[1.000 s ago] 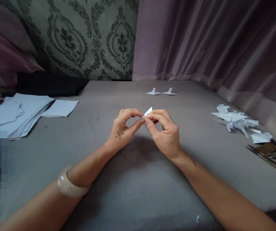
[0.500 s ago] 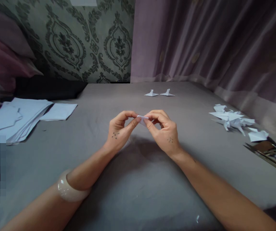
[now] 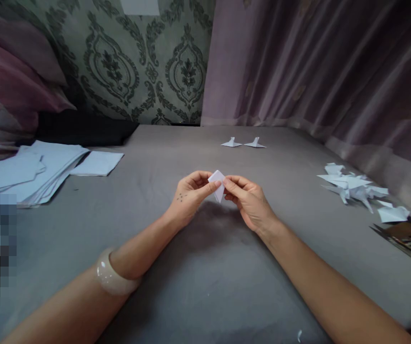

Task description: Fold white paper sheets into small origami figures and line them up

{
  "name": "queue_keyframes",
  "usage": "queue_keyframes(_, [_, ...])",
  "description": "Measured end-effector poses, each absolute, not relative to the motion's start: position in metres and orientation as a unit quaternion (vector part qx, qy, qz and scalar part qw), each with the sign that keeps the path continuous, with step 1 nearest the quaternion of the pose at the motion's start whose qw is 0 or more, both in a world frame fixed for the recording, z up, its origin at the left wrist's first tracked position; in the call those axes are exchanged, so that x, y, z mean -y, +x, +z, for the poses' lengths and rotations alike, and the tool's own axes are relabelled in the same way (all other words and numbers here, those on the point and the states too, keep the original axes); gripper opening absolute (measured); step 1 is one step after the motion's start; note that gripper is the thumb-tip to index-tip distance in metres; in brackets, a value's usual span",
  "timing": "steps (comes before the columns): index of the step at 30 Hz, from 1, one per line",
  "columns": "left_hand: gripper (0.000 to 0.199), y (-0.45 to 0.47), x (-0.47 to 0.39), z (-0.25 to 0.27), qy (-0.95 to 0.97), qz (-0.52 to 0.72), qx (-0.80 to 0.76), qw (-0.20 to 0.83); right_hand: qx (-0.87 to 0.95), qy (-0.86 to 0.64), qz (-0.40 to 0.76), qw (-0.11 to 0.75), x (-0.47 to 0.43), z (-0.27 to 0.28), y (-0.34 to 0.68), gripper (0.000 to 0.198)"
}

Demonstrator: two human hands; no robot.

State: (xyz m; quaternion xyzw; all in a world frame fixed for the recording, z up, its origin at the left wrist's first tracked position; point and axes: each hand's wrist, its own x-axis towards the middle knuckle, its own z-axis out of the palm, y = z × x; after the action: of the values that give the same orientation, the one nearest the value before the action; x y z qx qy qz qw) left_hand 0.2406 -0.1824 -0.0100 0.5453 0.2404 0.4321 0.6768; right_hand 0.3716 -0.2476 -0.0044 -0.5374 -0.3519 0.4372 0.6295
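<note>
A small piece of folded white paper [image 3: 218, 192], diamond-shaped with a point downward, is held up above the grey sheet [image 3: 205, 272]. My left hand [image 3: 194, 195] pinches it from the left, thumb flat across its front face. On the other side my right hand [image 3: 246, 197] grips its right edge between thumb and fingertips. The fingers behind the paper are partly hidden. Beyond the hands stand two small folded paper figures [image 3: 232, 142] side by side.
At left lie a stack of white paper sheets [image 3: 53, 165] and a smaller paper pad [image 3: 98, 163]. Several folded paper figures [image 3: 358, 186] are heaped at right, near scissors [image 3: 402, 246] and a brown object [image 3: 402, 231]. A patterned wall and purple curtain [image 3: 263, 62] stand behind.
The folded paper has turned from nearly edge-on to showing its diamond face. My right hand has rotated, and my left thumb now lies across the paper. The whole view has shifted slightly.
</note>
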Motion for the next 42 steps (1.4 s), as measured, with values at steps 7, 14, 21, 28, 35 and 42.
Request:
queue_keyframes(7, [0.021,0.236,0.176,-0.010,0.593,0.382,-0.292,0.646,0.392,-0.577,0.359,0.621,0.246,-0.004,0.374,0.026])
queue_keyframes(14, [0.020,0.235,0.174,-0.014,0.559,0.269,-0.289,0.729,0.439,-0.584,0.390,0.560,0.246,-0.002,0.386,0.028])
queue_keyframes(21, [0.031,0.240,0.172,-0.015,0.389,0.361,-0.292,0.796,0.387,-0.563,0.391,0.617,0.241,-0.006,0.385,0.046])
queue_keyframes(28, [0.029,0.244,0.183,-0.018,0.423,0.352,-0.250,0.797,0.495,-0.575,0.275,0.590,0.246,-0.007,0.368,0.018])
queue_keyframes(35, [0.021,0.241,0.182,-0.013,0.526,0.413,-0.246,0.702,0.565,-0.580,0.169,0.563,0.250,-0.006,0.371,0.013])
queue_keyframes(42, [0.018,0.239,0.182,-0.010,0.566,0.412,-0.239,0.673,0.622,-0.576,0.086,0.523,0.256,0.001,0.370,0.016])
